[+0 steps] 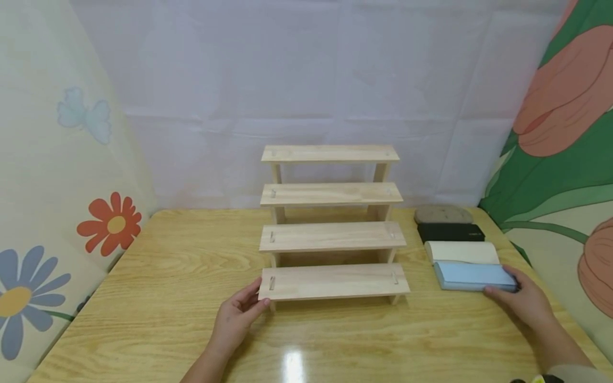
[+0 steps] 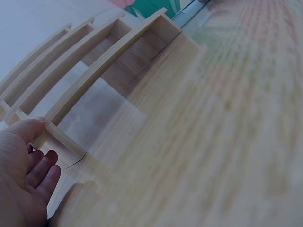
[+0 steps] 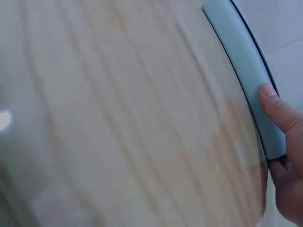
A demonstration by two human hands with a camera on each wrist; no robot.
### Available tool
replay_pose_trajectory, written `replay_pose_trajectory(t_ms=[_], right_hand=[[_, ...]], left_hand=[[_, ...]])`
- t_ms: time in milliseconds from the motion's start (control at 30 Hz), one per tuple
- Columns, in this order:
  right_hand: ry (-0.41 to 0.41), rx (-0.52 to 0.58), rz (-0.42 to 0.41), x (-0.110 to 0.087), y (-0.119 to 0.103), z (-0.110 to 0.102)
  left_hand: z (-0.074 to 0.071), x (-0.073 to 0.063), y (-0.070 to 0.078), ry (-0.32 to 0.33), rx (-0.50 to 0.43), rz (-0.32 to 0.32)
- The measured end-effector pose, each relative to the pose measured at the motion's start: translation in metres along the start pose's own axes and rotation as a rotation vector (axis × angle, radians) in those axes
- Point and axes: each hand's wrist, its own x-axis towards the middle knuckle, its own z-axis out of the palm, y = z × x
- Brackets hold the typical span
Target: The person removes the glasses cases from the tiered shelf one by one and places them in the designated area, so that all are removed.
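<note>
A four-step wooden display rack (image 1: pixel 332 236) of pale boards stands mid-table. At its lowest board, my left hand (image 1: pixel 239 314) pinches the left end between thumb and fingers; in the left wrist view the thumb (image 2: pixel 28 128) lies against the board's corner, with the other fingers curled lower down. To the right, my right hand (image 1: pixel 524 298) grips the right end of a light blue glasses case (image 1: pixel 471 275), which lies lengthwise at the front of a row of cases. The right wrist view has the thumb (image 3: pixel 272 97) pressed on the blue case's long side (image 3: pixel 241 61).
Behind the blue case lie a cream-white case (image 1: pixel 462 251), a black case (image 1: pixel 450 232) and a grey-brown rounded case (image 1: pixel 442 214). All are on the glossy wood-grain table (image 1: pixel 191 266). A white cloth (image 1: pixel 306 80) hangs behind, with flower-print panels at both sides.
</note>
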Motion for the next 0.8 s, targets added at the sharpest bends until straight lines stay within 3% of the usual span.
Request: replay_pose_trajectory(t_ms=[433,800], right_hand=[[0.004,0.033,0.007,0.0012,0.0010,-0.0012],[-0.012,0.072,-0.057,0.0011,-0.0066,-0.0042]], left_hand=[[0.0019,0.0013,0.0000,0.012,-0.011,0.004],[-0.0039,0.0010,0.0064,0.000,-0.008,-0.004]])
